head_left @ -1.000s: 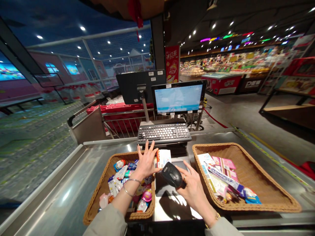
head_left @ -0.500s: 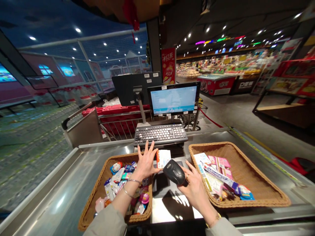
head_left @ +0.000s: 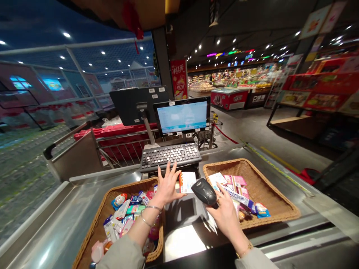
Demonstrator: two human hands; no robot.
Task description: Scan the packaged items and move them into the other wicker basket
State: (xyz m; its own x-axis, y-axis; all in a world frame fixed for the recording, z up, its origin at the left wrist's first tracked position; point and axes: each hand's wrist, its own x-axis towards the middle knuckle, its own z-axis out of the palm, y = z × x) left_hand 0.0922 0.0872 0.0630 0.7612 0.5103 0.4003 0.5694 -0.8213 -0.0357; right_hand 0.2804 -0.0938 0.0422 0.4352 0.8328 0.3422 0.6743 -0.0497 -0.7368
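Note:
My left hand (head_left: 166,185) pinches a small white and orange packet (head_left: 187,181) by its left edge, the other fingers spread, just in front of the black keyboard (head_left: 169,155). My right hand (head_left: 224,213) grips a black handheld barcode scanner (head_left: 205,191), its head aimed at the packet from close by. A wicker basket (head_left: 123,185) full of small snack packs sits under my left forearm. A second wicker basket (head_left: 276,198) on the right holds several flat packets.
A lit monitor (head_left: 182,116) and a dark customer display (head_left: 131,104) stand behind the keyboard on the steel checkout counter (head_left: 67,224). Red shopping baskets and a metal cart rail lie beyond. Store aisles, a freezer chest and shelving stretch to the right.
The view has swung to the right, so everything sits further left in the picture. Both hands keep their hold; the scanner stays close to the packet.

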